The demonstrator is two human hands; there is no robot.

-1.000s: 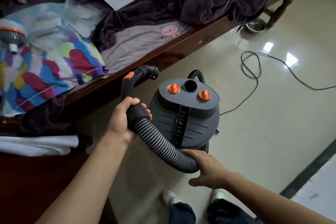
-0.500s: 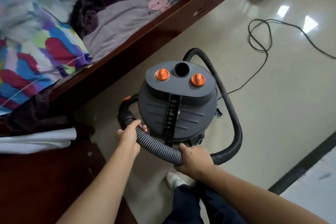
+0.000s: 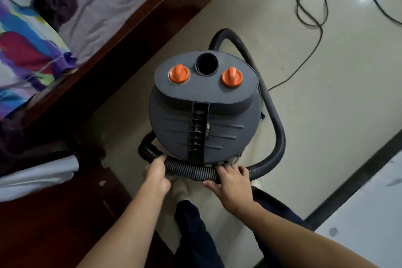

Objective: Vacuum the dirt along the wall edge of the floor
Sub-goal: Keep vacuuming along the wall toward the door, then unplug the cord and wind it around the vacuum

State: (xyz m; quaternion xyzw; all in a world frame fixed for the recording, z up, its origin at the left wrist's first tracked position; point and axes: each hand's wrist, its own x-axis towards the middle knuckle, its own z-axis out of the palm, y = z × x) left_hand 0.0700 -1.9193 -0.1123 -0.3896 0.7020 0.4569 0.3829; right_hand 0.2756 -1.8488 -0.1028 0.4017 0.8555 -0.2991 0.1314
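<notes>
Before one vacuum (image 3: 202, 128), two hands (image 3: 156, 173) (image 3: 231, 179) grip one hose (image 3: 189, 171)

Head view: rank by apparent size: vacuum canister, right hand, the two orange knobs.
1. Vacuum canister, by far largest.
2. Right hand, though it's nearer the camera, which inflates it.
3. Orange knobs, bed-side and cord-side: look alike, no ranking.

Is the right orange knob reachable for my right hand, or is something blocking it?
Probably yes: the right hand grips the hose beside the vacuum, whose top up to the knob is bare.
</notes>
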